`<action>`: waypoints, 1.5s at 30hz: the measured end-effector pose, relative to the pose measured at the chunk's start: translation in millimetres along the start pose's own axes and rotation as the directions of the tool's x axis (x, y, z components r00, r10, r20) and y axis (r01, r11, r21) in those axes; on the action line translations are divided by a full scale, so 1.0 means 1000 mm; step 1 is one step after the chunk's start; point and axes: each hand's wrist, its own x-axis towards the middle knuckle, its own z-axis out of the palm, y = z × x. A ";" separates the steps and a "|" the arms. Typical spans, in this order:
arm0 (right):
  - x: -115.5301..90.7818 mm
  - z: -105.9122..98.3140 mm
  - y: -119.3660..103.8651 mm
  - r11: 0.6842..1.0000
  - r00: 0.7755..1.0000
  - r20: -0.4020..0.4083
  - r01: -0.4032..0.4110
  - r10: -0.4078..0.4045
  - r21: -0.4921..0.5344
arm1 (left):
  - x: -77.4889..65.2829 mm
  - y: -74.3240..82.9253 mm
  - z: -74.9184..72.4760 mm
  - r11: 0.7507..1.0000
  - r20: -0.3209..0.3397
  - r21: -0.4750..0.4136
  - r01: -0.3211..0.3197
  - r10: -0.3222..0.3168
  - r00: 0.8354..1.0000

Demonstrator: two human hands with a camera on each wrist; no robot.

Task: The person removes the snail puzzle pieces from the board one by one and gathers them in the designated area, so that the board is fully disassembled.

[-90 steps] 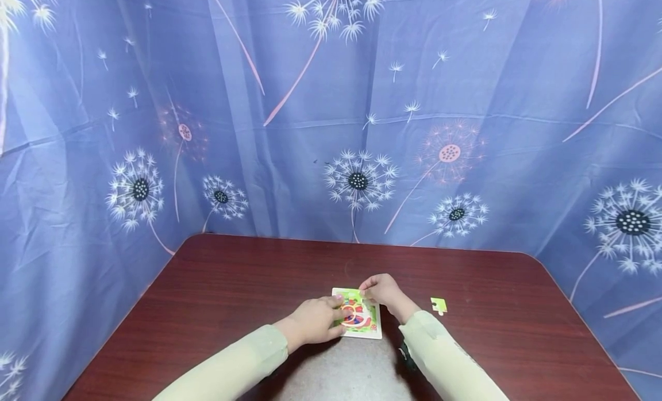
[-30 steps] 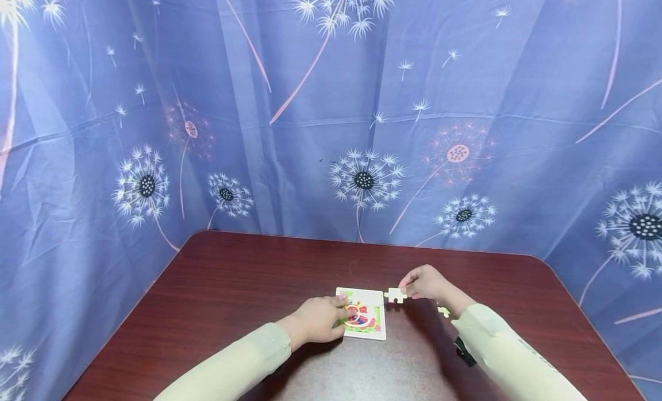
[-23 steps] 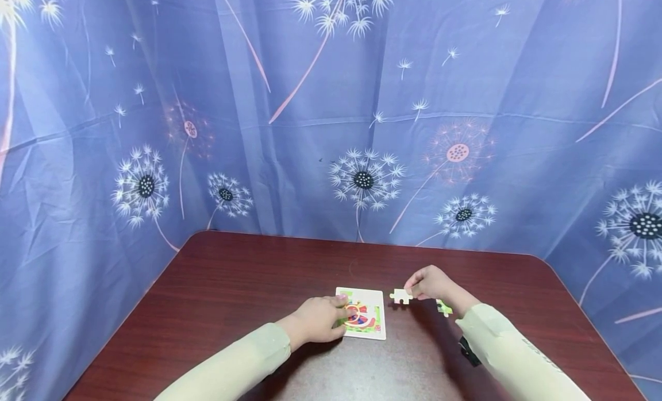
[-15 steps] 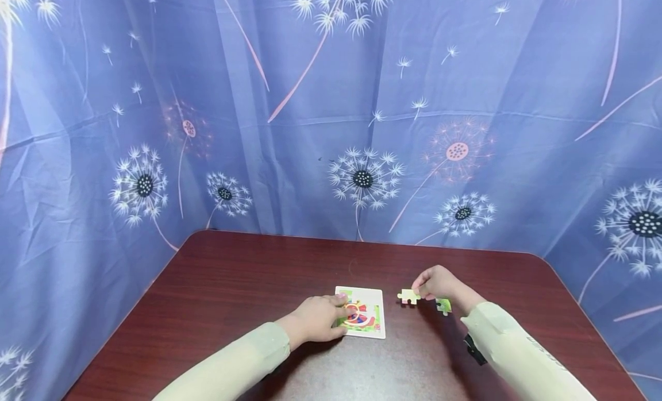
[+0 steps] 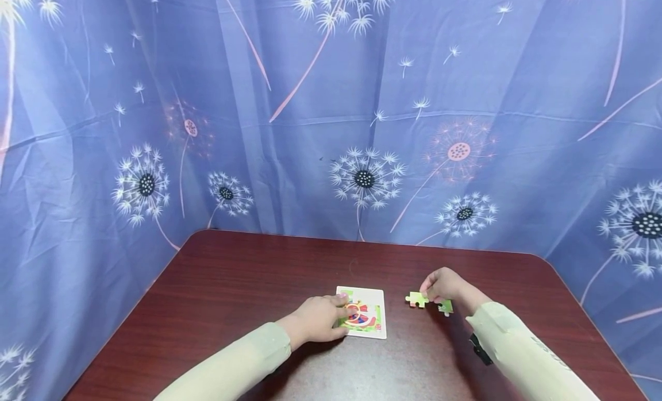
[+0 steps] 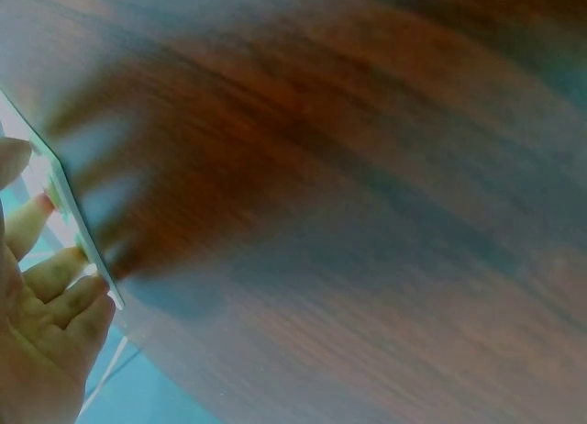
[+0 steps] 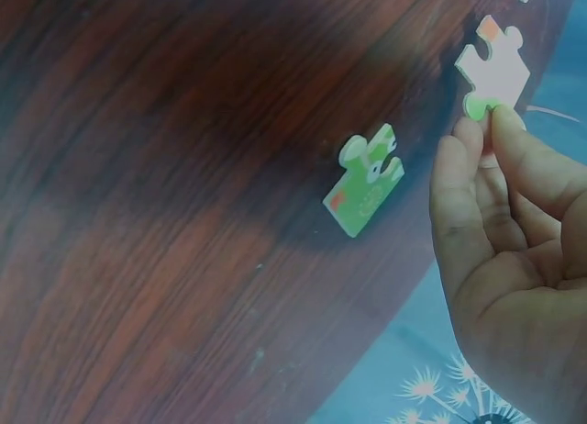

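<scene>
The left hand (image 5: 316, 319) is lying with its fingers stretched out and spread over the left side of a square puzzle board (image 5: 374, 298), its fingertips resting on the picture; it is touching the board without curling round it. The board is lying flat on the dark red-brown table (image 5: 248, 269), showing red, blue, yellow and green shapes inside a white border, with its upper right part showing plain white. The right hand (image 5: 447, 286) is pinching a puzzle piece (image 5: 416, 299) by one edge between thumb and fingertips, the grip being closed down to the thickness of the piece. That piece is standing out from the fingers toward the board, to the right of it and apart from it; whether its underside is touching the table, I cannot tell. In the right wrist view its face is looking pale, with orange at one corner and green near the thumb. A second piece (image 7: 364, 181), green with two eye-like spots and an orange patch, is lying on the table near the right hand. Pale sleeves (image 5: 233, 361) are covering both arms, and a blue dandelion-patterned curtain (image 5: 310, 177) is hanging behind the table.
</scene>
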 end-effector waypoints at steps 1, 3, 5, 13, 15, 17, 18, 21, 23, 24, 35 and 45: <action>0.001 0.000 0.003 1.000 1.000 0.005 -0.002 0.002 0.001 | 0.000 0.000 0.000 1.000 0.001 -0.002 0.002 -0.002 1.000; 0.002 0.000 0.003 1.000 1.000 0.008 -0.009 0.009 0.000 | 0.001 0.000 0.001 1.000 0.015 -0.014 0.019 -0.019 1.000; 0.000 0.001 0.000 1.000 1.000 -0.006 -0.022 0.022 -0.008 | 0.001 0.001 0.002 0.999 0.023 -0.019 0.028 -0.028 0.999; -0.011 0.003 -0.014 0.997 0.997 -0.037 -0.065 0.063 -0.035 | 0.002 0.000 0.004 0.999 0.029 -0.030 0.039 -0.038 0.999; -0.011 0.003 -0.015 0.997 0.997 -0.035 -0.067 0.066 -0.033 | 0.003 -0.001 0.005 0.999 0.026 -0.032 0.038 -0.037 0.999; -0.011 0.003 -0.015 0.996 0.996 -0.038 -0.077 0.075 -0.041 | 0.003 -0.001 0.004 0.999 0.026 -0.033 0.039 -0.038 0.999; -0.010 0.003 -0.015 0.995 0.996 -0.042 -0.084 0.082 -0.045 | 0.003 -0.001 0.004 0.999 0.028 -0.034 0.041 -0.040 0.999; -0.010 0.004 -0.015 0.994 0.995 -0.046 -0.092 0.089 -0.058 | 0.003 0.000 0.004 0.998 0.035 -0.033 0.046 -0.044 0.998; -0.009 0.005 -0.015 0.993 0.994 -0.058 -0.099 0.096 -0.062 | 0.003 0.000 0.005 0.998 0.038 -0.032 0.049 -0.047 0.998; -0.009 0.005 -0.015 0.993 0.994 -0.061 -0.095 0.091 -0.066 | 0.003 0.000 0.005 0.998 0.041 -0.032 0.050 -0.048 0.998; -0.008 0.012 -0.020 0.984 0.988 -0.115 -0.116 0.101 -0.132 | 0.001 0.002 0.001 0.998 0.044 -0.034 0.052 -0.051 0.998; -0.006 0.018 -0.017 0.986 0.985 -0.148 -0.106 0.086 -0.127 | 0.001 0.002 0.001 0.998 0.042 -0.039 0.055 -0.053 0.998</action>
